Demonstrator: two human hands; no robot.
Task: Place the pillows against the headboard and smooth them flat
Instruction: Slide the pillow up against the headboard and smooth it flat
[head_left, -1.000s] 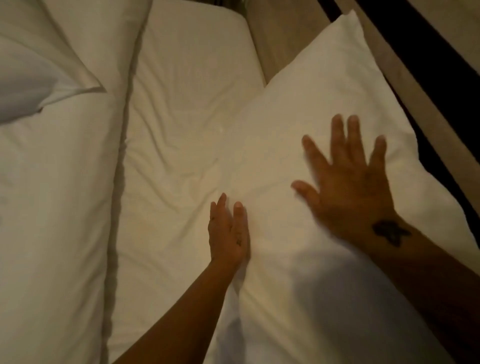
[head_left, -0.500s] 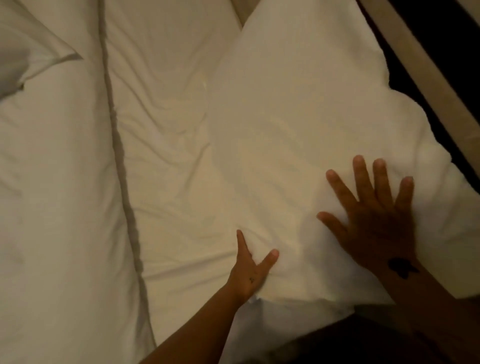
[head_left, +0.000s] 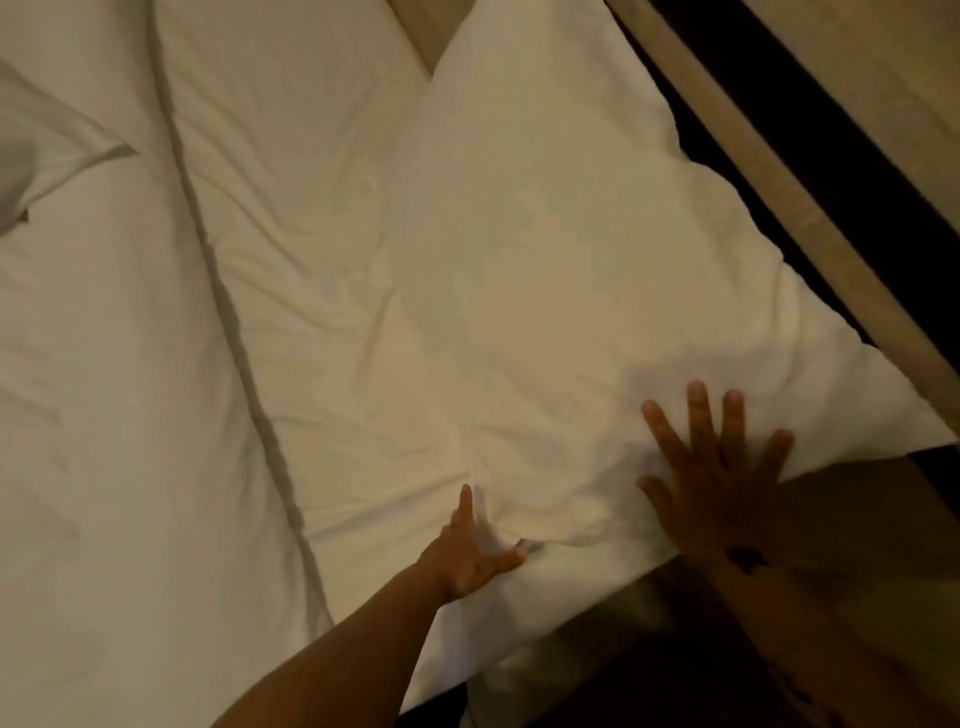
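Observation:
A large white pillow (head_left: 571, 270) lies flat at the right side of the bed, its long edge along the beige headboard (head_left: 779, 171). My right hand (head_left: 711, 478) rests palm down on the pillow's near end, fingers spread wide. My left hand (head_left: 475, 551) presses at the pillow's near left corner, index finger and thumb apart; whether it pinches the fabric is unclear. Another white pillow corner (head_left: 47, 171) shows at the far left.
A wrinkled white fitted sheet (head_left: 311, 260) lies between the pillow and a white duvet (head_left: 104, 415), whose seam runs diagonally down the bed. A dark gap (head_left: 810, 171) runs beside the headboard. Dark floor or shadow fills the lower right.
Both hands have slid down the pillow toward its near end, from its middle to its near edge. The left hand's fingers have opened at the corner. The view has shifted with them.

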